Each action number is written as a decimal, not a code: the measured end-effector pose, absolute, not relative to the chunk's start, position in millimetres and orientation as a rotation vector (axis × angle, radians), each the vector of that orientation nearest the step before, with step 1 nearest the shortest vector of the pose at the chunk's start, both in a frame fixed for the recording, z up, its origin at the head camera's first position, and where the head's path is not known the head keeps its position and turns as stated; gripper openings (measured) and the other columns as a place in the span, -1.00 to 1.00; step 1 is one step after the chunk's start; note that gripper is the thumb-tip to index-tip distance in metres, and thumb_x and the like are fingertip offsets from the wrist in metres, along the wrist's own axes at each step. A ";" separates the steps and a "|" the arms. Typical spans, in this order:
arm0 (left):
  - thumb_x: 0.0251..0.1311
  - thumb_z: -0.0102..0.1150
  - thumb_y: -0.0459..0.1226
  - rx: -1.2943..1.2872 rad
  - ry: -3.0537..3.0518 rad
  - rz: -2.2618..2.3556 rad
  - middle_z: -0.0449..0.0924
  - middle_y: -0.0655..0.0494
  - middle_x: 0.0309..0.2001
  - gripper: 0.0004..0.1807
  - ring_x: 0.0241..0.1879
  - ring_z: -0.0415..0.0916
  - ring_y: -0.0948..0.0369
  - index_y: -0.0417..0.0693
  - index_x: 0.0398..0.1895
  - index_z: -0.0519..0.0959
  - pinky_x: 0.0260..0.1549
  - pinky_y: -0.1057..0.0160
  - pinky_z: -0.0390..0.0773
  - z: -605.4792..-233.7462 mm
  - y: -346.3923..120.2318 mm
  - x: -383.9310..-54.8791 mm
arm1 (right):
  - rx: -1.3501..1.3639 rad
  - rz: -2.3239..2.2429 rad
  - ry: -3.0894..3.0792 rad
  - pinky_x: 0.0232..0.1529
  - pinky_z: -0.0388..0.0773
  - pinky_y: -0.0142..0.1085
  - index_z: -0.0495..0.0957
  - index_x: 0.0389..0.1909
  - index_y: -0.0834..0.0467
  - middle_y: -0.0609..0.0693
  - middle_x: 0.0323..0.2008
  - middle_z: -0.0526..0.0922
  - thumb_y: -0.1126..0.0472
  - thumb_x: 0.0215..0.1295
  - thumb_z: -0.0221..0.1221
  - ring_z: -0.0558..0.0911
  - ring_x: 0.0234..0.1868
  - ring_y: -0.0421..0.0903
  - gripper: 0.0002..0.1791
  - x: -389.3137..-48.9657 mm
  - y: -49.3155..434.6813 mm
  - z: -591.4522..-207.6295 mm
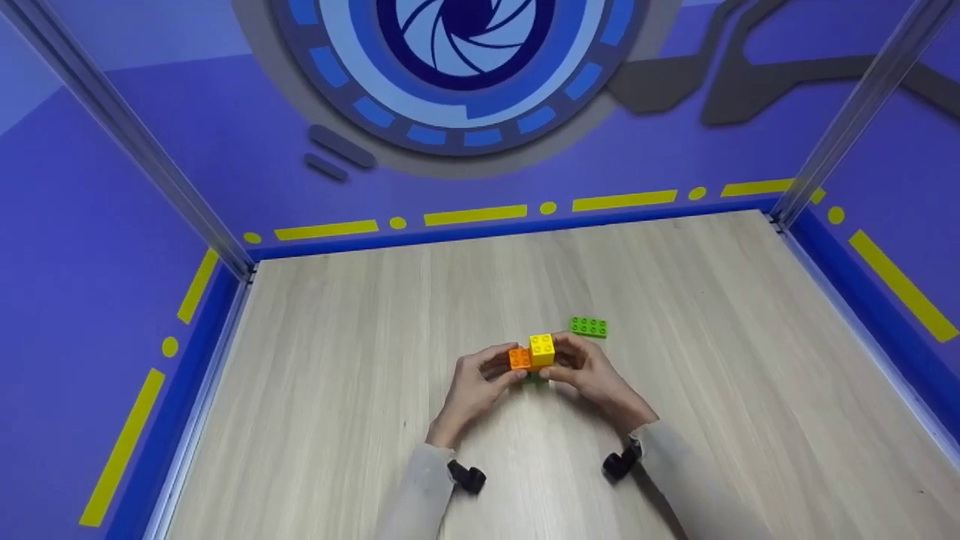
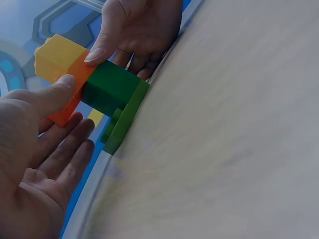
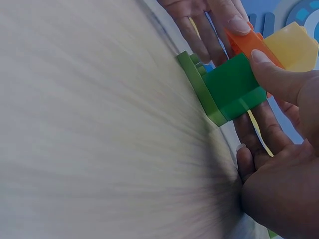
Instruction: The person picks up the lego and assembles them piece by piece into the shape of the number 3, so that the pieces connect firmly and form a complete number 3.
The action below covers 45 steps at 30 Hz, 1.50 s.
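Both hands hold one small stack of toy building bricks over the table. On top is a yellow brick [image 1: 541, 349], set at one end of a flat orange brick [image 1: 519, 359]. Beneath come a dark green brick [image 2: 110, 88] and, lowest, a thin light green brick [image 3: 199, 89] with bare studs at one side. My left hand [image 1: 474, 386] pinches the orange brick's free end, thumb on its near side. From the right, my right hand [image 1: 598, 375] grips the stack, its thumb where the orange and dark green bricks meet.
A loose light green brick [image 1: 589, 327] with several studs lies on the wooden table [image 1: 337, 390], just beyond the right hand. Purple-blue panels [image 1: 187, 135] with yellow marks wall in the table's back and sides, with metal posts at the back corners.
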<state>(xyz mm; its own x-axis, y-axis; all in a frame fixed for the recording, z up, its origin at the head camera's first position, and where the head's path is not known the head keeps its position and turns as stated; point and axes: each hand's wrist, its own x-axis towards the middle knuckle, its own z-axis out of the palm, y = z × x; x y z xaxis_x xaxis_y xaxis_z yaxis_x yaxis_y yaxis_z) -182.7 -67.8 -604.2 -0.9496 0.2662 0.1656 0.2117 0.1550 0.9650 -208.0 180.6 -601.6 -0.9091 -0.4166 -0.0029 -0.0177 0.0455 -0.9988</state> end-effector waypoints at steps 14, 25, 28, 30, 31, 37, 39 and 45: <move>0.31 0.45 -0.37 0.418 2.188 2.130 0.68 -0.11 0.30 -0.43 0.26 0.68 0.01 -0.26 0.38 0.58 0.19 0.25 0.67 -612.3 -66.7 -184.7 | -0.444 -1.930 2.032 0.27 0.63 -0.32 0.53 0.30 0.22 0.15 0.32 0.64 0.35 0.33 0.44 0.66 0.27 0.00 -0.46 -207.8 179.0 -598.6; 0.33 0.44 -0.35 0.421 2.203 2.135 0.69 -0.12 0.28 -0.47 0.26 0.68 0.00 -0.19 0.37 0.61 0.21 0.25 0.66 -618.3 -65.0 -181.4 | -0.472 -1.840 2.085 0.25 0.64 -0.33 0.55 0.32 0.22 0.20 0.30 0.64 0.34 0.33 0.44 0.65 0.29 0.15 -0.44 -205.2 183.7 -593.0; 0.33 0.44 -0.35 0.417 2.217 2.122 0.70 -0.11 0.27 -0.47 0.25 0.69 0.01 -0.19 0.37 0.61 0.20 0.25 0.67 -619.6 -65.3 -180.8 | -0.463 -1.804 2.112 0.24 0.63 -0.36 0.56 0.35 0.18 0.20 0.30 0.65 0.31 0.35 0.44 0.64 0.30 0.16 -0.44 -204.7 186.5 -590.5; 0.33 0.45 -0.34 0.417 2.218 2.122 0.70 -0.10 0.26 -0.47 0.24 0.69 0.03 -0.17 0.36 0.62 0.20 0.25 0.67 -620.0 -65.4 -180.8 | -0.464 -1.801 2.120 0.25 0.62 -0.37 0.55 0.36 0.18 0.21 0.30 0.64 0.29 0.36 0.43 0.63 0.31 0.17 -0.44 -204.8 188.5 -588.8; 0.33 0.45 -0.34 0.417 2.220 2.120 0.70 -0.09 0.26 -0.47 0.24 0.70 0.05 -0.17 0.36 0.62 0.20 0.26 0.67 -620.1 -65.5 -180.8 | -0.463 -1.799 2.122 0.25 0.62 -0.37 0.55 0.36 0.18 0.21 0.30 0.64 0.27 0.37 0.43 0.63 0.31 0.17 -0.44 -204.9 189.4 -587.7; 0.33 0.44 -0.31 0.428 2.220 2.109 0.70 -0.04 0.29 -0.44 0.25 0.69 0.11 -0.19 0.39 0.60 0.21 0.27 0.66 -618.5 -66.9 -183.0 | -0.513 -1.777 2.134 0.24 0.65 -0.33 0.54 0.37 0.18 0.20 0.32 0.63 0.21 0.44 0.39 0.65 0.30 0.17 -0.47 -206.9 195.0 -581.5; 0.34 0.44 -0.32 0.430 2.221 2.108 0.69 -0.05 0.29 -0.44 0.25 0.69 0.10 -0.22 0.39 0.59 0.21 0.27 0.66 -617.7 -67.4 -184.0 | -0.544 -1.760 2.161 0.23 0.65 -0.33 0.54 0.37 0.19 0.20 0.32 0.62 0.20 0.46 0.37 0.65 0.29 0.20 -0.48 -208.3 196.9 -579.7; 0.35 0.42 -0.33 0.420 2.230 2.092 0.68 -0.07 0.30 -0.44 0.27 0.68 0.07 -0.26 0.39 0.58 0.22 0.27 0.65 -618.2 -66.1 -183.5 | -0.513 -1.710 2.310 0.32 0.62 -0.19 0.57 0.33 0.20 0.20 0.29 0.63 0.18 0.45 0.39 0.64 0.30 0.21 -0.50 -210.1 204.5 -574.7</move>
